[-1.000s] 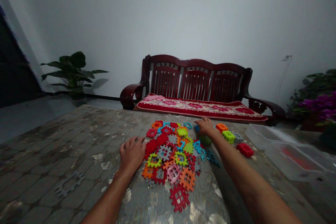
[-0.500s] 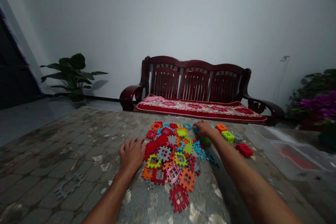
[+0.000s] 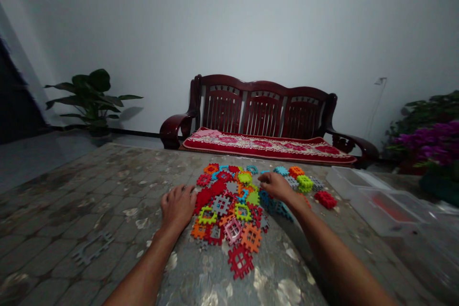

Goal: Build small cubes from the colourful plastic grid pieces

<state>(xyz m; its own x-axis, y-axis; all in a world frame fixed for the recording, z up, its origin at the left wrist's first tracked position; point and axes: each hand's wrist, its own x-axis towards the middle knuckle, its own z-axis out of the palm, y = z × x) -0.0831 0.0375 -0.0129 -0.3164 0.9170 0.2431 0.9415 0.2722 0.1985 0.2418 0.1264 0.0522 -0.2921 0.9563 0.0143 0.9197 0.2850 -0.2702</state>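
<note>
A loose pile of flat interlocking pieces spreads between my hands, with a pink window piece (image 3: 233,231), a lime frame piece (image 3: 243,212), and a red window piece (image 3: 240,261) nearest me. My left hand (image 3: 178,206) rests at the pile's left edge, fingers spread, with nothing held. Over the right edge is my right hand (image 3: 275,185), fingers curled down near blue pieces (image 3: 278,208); whether it grips one is hidden. Beyond it stand assembled blocks: a lime one (image 3: 304,183), an orange one (image 3: 296,171) and a red one (image 3: 325,199).
A grey frame piece (image 3: 93,247) lies alone at the left on the patterned table (image 3: 132,186). Clear plastic boxes (image 3: 387,208) stand at the right, one with something red inside. A wooden bench (image 3: 265,105) stands behind the table.
My right hand has drawn back slightly towards me, uncovering a blue block and a grey block behind it. The blue pieces beside the pile have been shifted. The camera view has turned slightly.
</note>
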